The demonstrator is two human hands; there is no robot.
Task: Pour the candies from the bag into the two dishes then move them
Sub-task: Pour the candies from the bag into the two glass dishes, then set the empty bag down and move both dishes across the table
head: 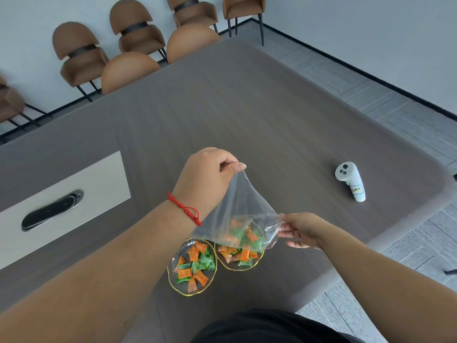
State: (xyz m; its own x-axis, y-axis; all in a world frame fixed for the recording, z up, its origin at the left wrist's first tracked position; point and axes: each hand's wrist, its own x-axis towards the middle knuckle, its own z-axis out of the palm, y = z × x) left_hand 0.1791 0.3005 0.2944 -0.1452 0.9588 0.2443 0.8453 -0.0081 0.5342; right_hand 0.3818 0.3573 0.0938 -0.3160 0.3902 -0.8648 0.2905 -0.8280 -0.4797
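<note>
The left hand (207,174) pinches one corner of the single clear bag (243,219), lifted high; the right hand (301,230) pinches its lower edge. The bag hangs over the right dish (257,264). Two gold-rimmed glass dishes, touching, hold orange and green candies (195,266) near the desk's (247,115) near edge. One white controller (351,180) lies toward the right edge.

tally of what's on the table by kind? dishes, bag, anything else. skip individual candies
Dishes: 2, left dish and right dish, both holding candies
Plastic bag: 1, clear bag held above the right dish by left hand and right hand
White controller: 1
Black device: 1
Total: 5
</note>
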